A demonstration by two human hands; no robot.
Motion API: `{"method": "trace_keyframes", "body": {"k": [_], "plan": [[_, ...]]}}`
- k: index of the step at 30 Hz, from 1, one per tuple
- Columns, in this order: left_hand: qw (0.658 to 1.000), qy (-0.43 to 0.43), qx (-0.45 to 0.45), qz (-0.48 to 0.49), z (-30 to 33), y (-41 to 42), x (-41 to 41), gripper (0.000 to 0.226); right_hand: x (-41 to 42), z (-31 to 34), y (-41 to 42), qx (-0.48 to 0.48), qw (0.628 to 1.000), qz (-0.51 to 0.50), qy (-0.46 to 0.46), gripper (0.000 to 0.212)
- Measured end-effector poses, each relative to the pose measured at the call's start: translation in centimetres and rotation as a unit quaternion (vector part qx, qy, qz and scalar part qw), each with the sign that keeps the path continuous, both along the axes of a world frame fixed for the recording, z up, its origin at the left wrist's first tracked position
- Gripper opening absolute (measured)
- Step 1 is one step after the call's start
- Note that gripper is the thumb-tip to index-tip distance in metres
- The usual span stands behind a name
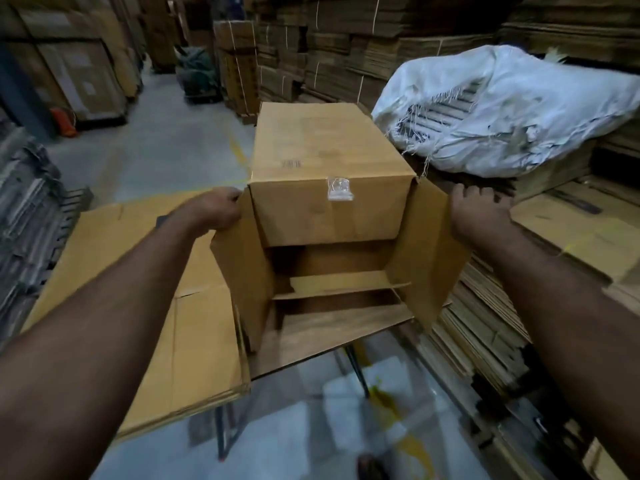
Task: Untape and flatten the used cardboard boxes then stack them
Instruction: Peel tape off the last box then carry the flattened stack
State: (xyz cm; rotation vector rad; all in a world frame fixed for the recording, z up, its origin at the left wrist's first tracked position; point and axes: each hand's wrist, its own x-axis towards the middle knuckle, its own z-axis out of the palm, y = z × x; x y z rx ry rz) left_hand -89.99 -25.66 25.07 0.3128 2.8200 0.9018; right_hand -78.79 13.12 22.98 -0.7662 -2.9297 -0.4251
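Note:
A brown cardboard box lies on its side in the middle of the view, its open end facing me. A scrap of clear tape sticks to its upper flap. My left hand grips the left side flap near its top corner. My right hand holds the outer edge of the right side flap, fingers over the top. The bottom flap hangs toward me. A stack of flattened boxes lies on a table at the left, under my left arm.
A white woven sack lies on piled cardboard at the right. Tall bundles of flat cardboard line the back and right. More flattened sheets are heaped at the lower right. A concrete aisle runs off to the upper left.

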Motion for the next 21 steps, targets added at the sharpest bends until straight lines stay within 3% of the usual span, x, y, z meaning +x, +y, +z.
{"method": "trace_keyframes", "body": {"k": [3,8,12,15,18,21], "plan": [[0.994,0.049,-0.102,0.012,0.4,0.5,0.3,0.041,0.1,-0.9,-0.8,0.028,0.999,-0.011,0.016,0.059],[0.978,0.131,-0.158,0.039,-0.5,0.9,0.5,0.046,-0.2,-1.6,0.0,0.064,0.998,-0.013,-0.001,0.074],[0.977,0.120,-0.178,-0.012,0.3,0.7,0.2,0.056,-0.4,-1.6,0.8,0.067,0.997,-0.033,-0.014,0.057],[0.982,0.086,-0.160,-0.058,0.8,0.6,-0.5,0.063,-0.8,-1.5,0.8,0.091,0.994,-0.066,-0.007,0.061],[0.981,0.097,-0.162,-0.043,-0.1,1.5,-0.4,0.056,-1.2,-2.4,0.7,0.118,0.991,-0.068,0.016,0.069],[0.971,0.137,-0.195,-0.001,-2.2,1.8,0.0,0.039,-1.3,-3.5,0.9,0.127,0.988,0.001,0.083,0.073]]}}
